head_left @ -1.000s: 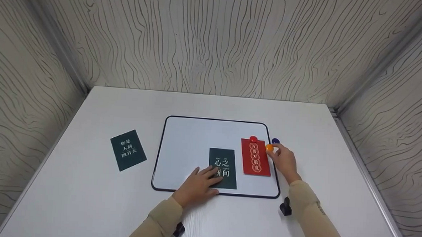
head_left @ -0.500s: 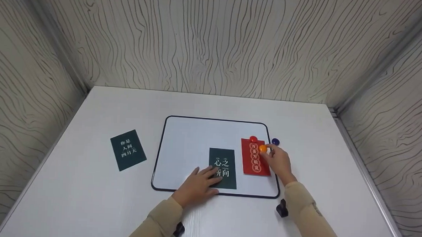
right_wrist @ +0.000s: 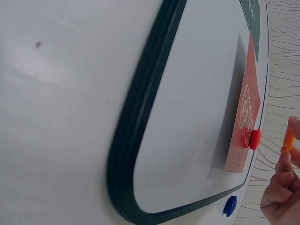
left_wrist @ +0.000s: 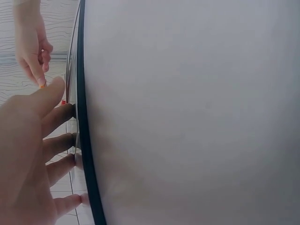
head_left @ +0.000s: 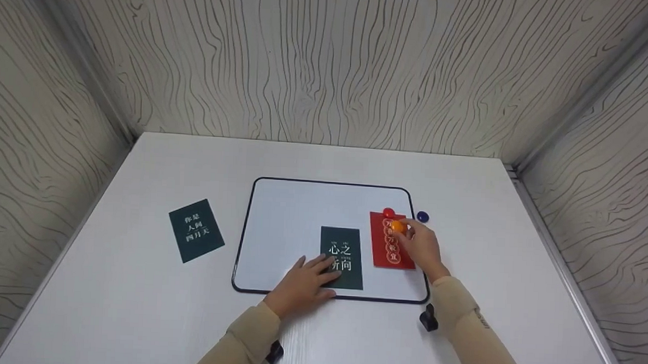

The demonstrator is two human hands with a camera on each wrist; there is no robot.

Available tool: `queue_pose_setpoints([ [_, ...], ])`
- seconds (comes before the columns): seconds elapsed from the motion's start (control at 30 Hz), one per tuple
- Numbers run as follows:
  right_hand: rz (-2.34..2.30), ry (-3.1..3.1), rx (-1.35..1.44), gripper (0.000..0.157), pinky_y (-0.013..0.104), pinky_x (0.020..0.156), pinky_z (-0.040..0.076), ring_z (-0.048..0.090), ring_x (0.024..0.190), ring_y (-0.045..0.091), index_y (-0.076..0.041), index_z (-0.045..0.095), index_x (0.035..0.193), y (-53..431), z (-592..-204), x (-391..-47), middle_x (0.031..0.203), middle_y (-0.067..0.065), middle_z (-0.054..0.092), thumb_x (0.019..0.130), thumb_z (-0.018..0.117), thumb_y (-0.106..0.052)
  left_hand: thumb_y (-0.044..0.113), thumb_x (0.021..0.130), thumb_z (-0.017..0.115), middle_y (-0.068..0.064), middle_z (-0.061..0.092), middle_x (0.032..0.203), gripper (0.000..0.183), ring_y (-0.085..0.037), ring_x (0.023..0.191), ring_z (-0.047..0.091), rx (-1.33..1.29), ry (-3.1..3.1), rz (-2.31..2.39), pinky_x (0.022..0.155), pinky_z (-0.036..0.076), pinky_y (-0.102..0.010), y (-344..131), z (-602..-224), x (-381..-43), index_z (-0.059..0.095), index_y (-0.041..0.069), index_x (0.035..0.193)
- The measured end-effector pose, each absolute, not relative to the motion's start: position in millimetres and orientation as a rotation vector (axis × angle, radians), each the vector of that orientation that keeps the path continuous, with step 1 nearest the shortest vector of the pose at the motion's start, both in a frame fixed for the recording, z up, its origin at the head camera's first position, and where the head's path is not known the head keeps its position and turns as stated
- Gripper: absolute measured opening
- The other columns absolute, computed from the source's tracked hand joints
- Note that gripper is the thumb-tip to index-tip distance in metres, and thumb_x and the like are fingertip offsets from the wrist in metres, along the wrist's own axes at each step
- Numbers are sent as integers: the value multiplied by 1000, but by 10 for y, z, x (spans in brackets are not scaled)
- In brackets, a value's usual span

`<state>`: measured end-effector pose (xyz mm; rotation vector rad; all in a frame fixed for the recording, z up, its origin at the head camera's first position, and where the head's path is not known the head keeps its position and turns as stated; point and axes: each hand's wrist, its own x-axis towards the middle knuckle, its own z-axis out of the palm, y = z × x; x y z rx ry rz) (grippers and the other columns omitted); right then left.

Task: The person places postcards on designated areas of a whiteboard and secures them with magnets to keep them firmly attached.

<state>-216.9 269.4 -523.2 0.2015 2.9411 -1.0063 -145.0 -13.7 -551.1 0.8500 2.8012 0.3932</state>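
Observation:
My right hand (head_left: 424, 249) pinches a round orange magnet (head_left: 398, 226) between thumb and fingertips, above the red card (head_left: 381, 250) with white lettering. That card lies on the right part of the whiteboard (head_left: 284, 218), and a red magnet (head_left: 389, 212) sits at its top edge. In the right wrist view the near end of the red card (right_wrist: 241, 117) stands up off the board, casting a shadow. Fingers spread, my left hand (head_left: 304, 288) rests on the dark green card (head_left: 348, 242) at the board's lower middle and covers part of its lettering.
A blue magnet (head_left: 422, 216) lies on the table (head_left: 132, 305) just outside the board's right edge. Left of the board is a second dark green card (head_left: 196, 231), turned at an angle. Wood-patterned walls (head_left: 329, 67) enclose the table at the back and sides.
My right hand has moved left with the orange magnet, from the board's right edge to over the red card. The left hand has stayed in place on the green card.

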Motion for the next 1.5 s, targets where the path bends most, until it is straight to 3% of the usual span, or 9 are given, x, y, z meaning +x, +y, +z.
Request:
queue_pose_setpoints([
  [0.3,-1000,2940,171,44,20,67,41,48,78,17,-8,58,129,2601,-5211,-2178,84,8,56,91,66,-28,50,96,48,4,41,155,48,-20,147,34,849,2820,413,121,29,-51,-136,-5502,-1435,49,32,140],
  [0.67,-996,2949,168,43,35,87,56,50,83,18,-9,57,131,2517,-5188,-2187,91,11,60,92,65,-27,50,96,49,4,40,155,48,-20,148,33,840,2820,413,121,28,-51,-134,-5520,-1438,49,32,141],
  [0.97,-1030,2920,168,45,45,104,50,57,105,28,-9,56,131,2467,-5178,-2187,124,17,63,91,66,-28,50,95,50,5,39,156,49,-20,148,32,844,2808,417,122,27,-51,-131,-5533,-1445,49,32,141],
  [1.2,-996,2957,151,44,37,88,56,52,86,20,-10,60,128,2418,-5182,-2215,95,13,62,89,69,-28,50,95,49,5,40,155,49,-20,148,33,845,2818,429,121,28,-52,-134,-5549,-1443,48,33,141],
  [1.4,-991,2959,138,45,42,95,55,54,91,22,-8,60,127,2381,-5181,-2225,100,13,64,88,69,-29,50,96,49,4,40,155,49,-20,148,33,842,2819,452,121,28,-52,-135,-5545,-1427,48,33,141],
  [1.5,-985,2959,137,44,40,91,56,54,89,22,-8,61,126,2361,-5180,-2229,97,13,63,89,69,-28,50,96,49,4,40,156,48,-20,148,33,840,2817,457,121,28,-51,-134,-5546,-1426,48,33,141],
])
